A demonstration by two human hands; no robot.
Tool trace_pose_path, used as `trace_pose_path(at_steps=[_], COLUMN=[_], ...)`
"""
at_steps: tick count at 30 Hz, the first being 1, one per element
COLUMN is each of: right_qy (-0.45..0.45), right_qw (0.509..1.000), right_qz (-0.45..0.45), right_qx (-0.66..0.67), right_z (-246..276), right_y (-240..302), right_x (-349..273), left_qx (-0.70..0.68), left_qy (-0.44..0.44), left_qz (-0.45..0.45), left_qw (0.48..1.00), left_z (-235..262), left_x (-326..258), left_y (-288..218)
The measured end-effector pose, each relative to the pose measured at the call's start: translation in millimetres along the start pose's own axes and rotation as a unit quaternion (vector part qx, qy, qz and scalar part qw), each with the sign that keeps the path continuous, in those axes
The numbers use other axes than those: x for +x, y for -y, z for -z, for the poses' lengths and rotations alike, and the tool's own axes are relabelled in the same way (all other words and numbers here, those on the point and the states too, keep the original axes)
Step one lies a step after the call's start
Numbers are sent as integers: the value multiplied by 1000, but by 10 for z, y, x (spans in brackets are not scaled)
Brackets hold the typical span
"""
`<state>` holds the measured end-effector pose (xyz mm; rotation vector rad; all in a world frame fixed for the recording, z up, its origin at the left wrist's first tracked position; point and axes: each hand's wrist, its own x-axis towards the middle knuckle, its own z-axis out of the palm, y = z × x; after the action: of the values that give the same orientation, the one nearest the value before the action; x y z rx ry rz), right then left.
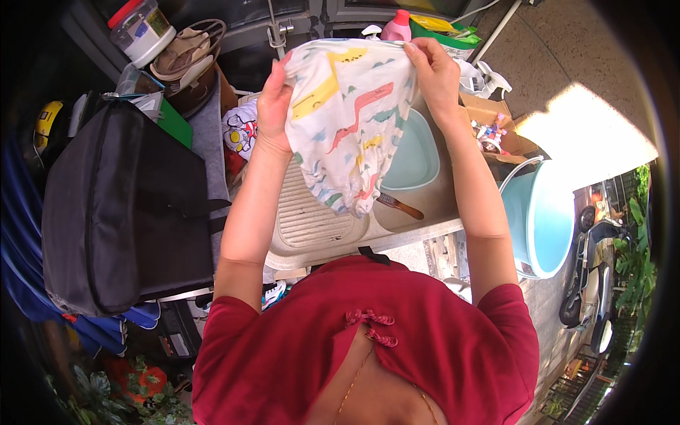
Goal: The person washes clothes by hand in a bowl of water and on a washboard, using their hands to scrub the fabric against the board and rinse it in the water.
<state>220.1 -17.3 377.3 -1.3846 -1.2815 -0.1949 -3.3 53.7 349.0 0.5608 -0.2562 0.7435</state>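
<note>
White patterned cloth (347, 120) is just dangling over the washboard sink (308, 212), left hand (274, 106) and right hand (435, 76) both pinching its upper part, and a pale-blue basin (416, 159)'s sitting in the sink.

White cloth (347, 117) printed with yellow, coral-pink and teal shapes; pale aqua basin (416, 159); light-blue bucket (551, 216); plain dark-red shirt (439, 333); black bag (134, 205).

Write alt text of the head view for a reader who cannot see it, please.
The left hand and right hand hold up a patterned white cloth by its upper sides, above a ribbed sink. Partly behind the cloth are a blue basin and a brush; a blue bucket stands at right. A red top shows below.
</note>
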Motion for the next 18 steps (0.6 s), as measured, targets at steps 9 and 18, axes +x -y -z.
trace_pose_path(at_steps=[9, 18], right_qy=[247, 58], right_qw=[854, 998], right_qz=[-282, 18], right_qx=[360, -25], right_z=[-449, 13], right_y=[-119, -76], right_x=[-1585, -614], left_qx=[98, 386], left_qy=[20, -164], left_qz=[20, 24], left_qw=[995, 907], left_z=[65, 389], left_x=[52, -101], left_y=[206, -188])
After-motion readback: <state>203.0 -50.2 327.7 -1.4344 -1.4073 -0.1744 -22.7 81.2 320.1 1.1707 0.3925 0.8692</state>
